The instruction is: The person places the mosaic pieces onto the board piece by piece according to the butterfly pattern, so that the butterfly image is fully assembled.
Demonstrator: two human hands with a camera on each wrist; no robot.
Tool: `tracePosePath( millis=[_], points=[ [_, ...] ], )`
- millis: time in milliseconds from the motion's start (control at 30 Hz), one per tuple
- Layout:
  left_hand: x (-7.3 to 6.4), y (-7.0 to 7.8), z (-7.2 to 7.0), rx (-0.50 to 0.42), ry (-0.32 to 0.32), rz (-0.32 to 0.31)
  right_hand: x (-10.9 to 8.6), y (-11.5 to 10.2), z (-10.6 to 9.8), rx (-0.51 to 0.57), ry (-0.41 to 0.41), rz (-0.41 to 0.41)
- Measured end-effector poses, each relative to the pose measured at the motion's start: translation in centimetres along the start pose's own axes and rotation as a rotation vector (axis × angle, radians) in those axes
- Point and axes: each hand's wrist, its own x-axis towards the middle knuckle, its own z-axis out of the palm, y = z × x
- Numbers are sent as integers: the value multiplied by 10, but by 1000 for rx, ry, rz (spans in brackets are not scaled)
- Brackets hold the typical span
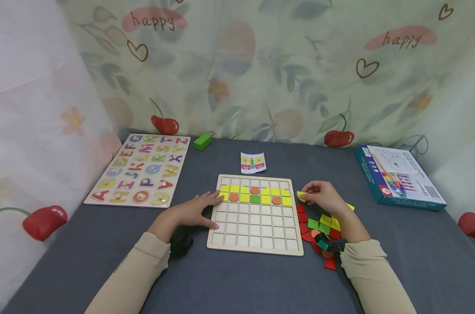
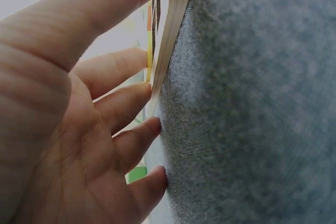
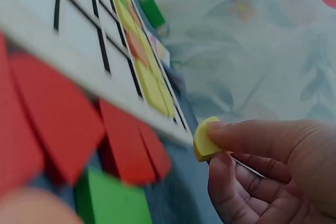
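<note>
A square wooden grid board (image 1: pixel 254 226) lies on the cloth, two of its upper rows partly filled with yellow, orange and green tiles. My left hand (image 1: pixel 196 211) rests at its left edge, fingers spread and straight, thumb on the lower left rim. Just off the board's right edge, my right hand (image 1: pixel 322 196) pinches a yellow tile (image 3: pixel 207 139) with one rounded corner between thumb and index finger. Below that hand lies a loose pile of red tiles (image 1: pixel 303 216), green tiles (image 1: pixel 313 223), yellow and orange ones, partly hidden by the right wrist.
A small butterfly pattern card (image 1: pixel 253 163) lies beyond the board. To the left is an alphabet puzzle board (image 1: pixel 139 170), with a green block (image 1: pixel 202 141) near its far corner. A flat box (image 1: pixel 400 176) sits at the far right, and a patterned curtain (image 1: pixel 237 74) hangs behind.
</note>
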Motion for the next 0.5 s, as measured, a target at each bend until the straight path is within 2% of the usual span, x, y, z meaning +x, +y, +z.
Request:
tracePosePath(
  millis=[67, 300, 500],
  points=[
    [-1, -1, 0, -1, 3, 3, 5, -8, 7, 32, 6, -15],
    [-1, -3, 0, 1, 0, 1, 22, -37, 39, 97, -67, -22],
    [1, -3, 1, -6, 5, 7, 33, -59, 62, 136, -117, -72]
  ],
)
